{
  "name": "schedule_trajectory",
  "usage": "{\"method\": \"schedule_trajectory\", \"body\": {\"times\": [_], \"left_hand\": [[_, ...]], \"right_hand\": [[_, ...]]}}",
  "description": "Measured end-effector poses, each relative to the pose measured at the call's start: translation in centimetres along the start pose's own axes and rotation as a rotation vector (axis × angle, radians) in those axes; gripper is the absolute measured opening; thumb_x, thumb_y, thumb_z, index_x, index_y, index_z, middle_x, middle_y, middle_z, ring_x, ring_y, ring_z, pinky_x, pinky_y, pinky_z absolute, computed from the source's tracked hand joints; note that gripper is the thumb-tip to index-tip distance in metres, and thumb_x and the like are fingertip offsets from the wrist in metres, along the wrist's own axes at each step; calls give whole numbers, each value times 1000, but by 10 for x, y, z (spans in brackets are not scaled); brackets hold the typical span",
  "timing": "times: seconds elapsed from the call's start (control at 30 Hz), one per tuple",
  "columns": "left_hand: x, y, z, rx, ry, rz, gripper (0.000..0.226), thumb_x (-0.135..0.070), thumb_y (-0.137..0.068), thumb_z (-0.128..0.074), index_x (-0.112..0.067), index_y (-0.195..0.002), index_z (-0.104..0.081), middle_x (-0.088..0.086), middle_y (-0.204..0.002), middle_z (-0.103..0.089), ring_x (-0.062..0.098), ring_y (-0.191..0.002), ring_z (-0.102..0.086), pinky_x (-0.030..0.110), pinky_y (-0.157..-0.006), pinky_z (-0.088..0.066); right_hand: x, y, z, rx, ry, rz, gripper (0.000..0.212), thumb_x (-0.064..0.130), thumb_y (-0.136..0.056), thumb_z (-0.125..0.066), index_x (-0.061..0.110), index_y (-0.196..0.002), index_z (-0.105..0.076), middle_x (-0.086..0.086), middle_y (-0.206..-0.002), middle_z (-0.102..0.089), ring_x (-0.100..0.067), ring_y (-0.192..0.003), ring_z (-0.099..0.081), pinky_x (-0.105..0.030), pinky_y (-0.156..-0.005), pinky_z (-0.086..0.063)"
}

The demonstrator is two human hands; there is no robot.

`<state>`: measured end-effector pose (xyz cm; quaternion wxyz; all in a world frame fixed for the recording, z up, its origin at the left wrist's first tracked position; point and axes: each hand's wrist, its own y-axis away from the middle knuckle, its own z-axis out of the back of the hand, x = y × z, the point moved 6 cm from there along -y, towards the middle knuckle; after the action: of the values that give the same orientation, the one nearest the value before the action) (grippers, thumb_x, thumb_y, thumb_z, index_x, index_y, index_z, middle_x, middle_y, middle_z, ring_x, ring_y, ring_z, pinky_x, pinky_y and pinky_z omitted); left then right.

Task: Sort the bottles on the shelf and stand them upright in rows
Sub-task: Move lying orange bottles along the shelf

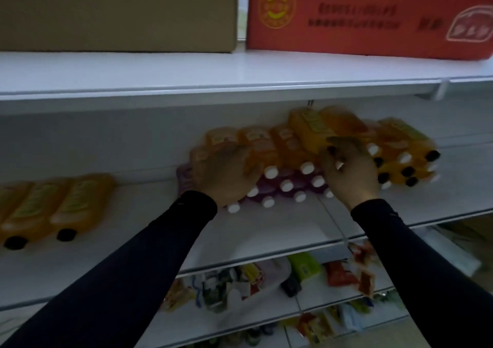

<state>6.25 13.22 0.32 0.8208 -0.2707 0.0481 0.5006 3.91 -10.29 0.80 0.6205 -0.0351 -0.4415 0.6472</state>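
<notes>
Taking the heap of lying bottles (293, 161) in the middle of the white metal shelf (266, 230) as landmark: far to its left three orange plastic bottles with black caps (53, 211) lie side by side on the shelf, caps toward the camera. The left hand (221, 177), in a dark sleeve, rests on the heap's left end, fingers spread over an orange bottle there; whether it grips is unclear. The heap holds orange white-capped bottles (266, 150) on top of purple white-capped bottles (288, 187). The right hand (349, 171) curls its fingers round a blurred orange bottle (314, 129) lifted at the heap's right. Above sit a brown cardboard box (117, 11) and a red carton (368, 14).
</notes>
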Motion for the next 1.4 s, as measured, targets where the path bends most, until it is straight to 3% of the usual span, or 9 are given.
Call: {"method": "schedule_trajectory", "body": {"times": [0.1, 0.23, 0.33, 0.43, 0.6, 0.8, 0.97, 1.2, 1.4], "left_hand": [[-36, -25, -25, 7, 80, 39, 39, -43, -95, -48, -22, -127, -54, 4, -122, -61, 23, -108, -57, 35, -89, -45], [-79, -56, -54, 15, 182, 34, 48, -60, -88, -48, -32, -127, -48, -4, -126, -58, 8, -104, -52, 21, -79, -40], [-99, -86, -78, 37, 172, 89, 69, -71, -79, -50, -26, -132, -45, 1, -127, -57, 19, -110, -55, 35, -90, -48], [-102, -102, -101, 86, 96, 210, 85, -74, -78, -51, -24, -144, -31, 14, -140, -45, 33, -121, -46, 35, -91, -38], [-95, -109, -106, 70, 198, 188, 52, -49, -77, -57, -23, -121, -50, 7, -104, -61, 29, -93, -60, 36, -76, -50], [-85, -113, -107, 10, 247, 405, 61, -50, -64, -51, -33, -122, -42, 13, -115, -55, 38, -101, -55, 52, -88, -48], [-82, -124, -114, -13, 29, 482, 90, -76, -67, -51, -31, -142, -28, 17, -134, -43, 40, -117, -47, 54, -98, -42], [-83, -132, -116, -85, -74, 496, 89, -73, -72, -57, -29, -144, -27, 20, -130, -47, 41, -115, -49, 54, -97, -41], [-83, -130, -120, -142, 85, 487, 86, -69, -64, -56, -31, -138, -35, 14, -123, -54, 39, -110, -54, 54, -95, -44]], "right_hand": [[-44, -21, 23, -38, 42, -38, 32, 28, -93, -58, 7, -116, -63, -21, -119, -59, -35, -100, -58, -28, -76, -40], [-78, -37, 39, -20, 41, 15, 30, 22, -91, -55, 3, -113, -64, -23, -112, -60, -36, -111, -51, -35, -86, -39], [-96, -41, 32, 31, 20, 7, 34, 19, -92, -59, 6, -123, -60, -21, -123, -56, -34, -117, -48, -31, -87, -36], [-108, -41, 22, 92, -23, -44, 40, 24, -93, -57, 10, -131, -55, -17, -134, -50, -32, -114, -52, -31, -87, -39], [-153, -41, 40, -5, -39, -139, 34, 24, -100, -47, 6, -126, -56, -19, -125, -56, -35, -107, -54, -29, -76, -38], [-208, -42, 54, 7, 34, -257, 41, 21, -93, -57, 6, -132, -54, -20, -133, -48, -37, -110, -53, -37, -84, -43], [-212, -46, 49, 20, 27, -200, 40, 22, -91, -60, 8, -128, -57, -20, -128, -50, -38, -104, -56, -39, -83, -46], [-233, -70, 60, -30, 56, -245, 35, 27, -94, -57, 6, -121, -62, -19, -124, -55, -36, -106, -56, -31, -83, -41], [-264, -86, 80, 9, 173, -321, 42, 34, -92, -58, 11, -127, -58, -19, -129, -48, -37, -114, -50, -40, -94, -44]]}}
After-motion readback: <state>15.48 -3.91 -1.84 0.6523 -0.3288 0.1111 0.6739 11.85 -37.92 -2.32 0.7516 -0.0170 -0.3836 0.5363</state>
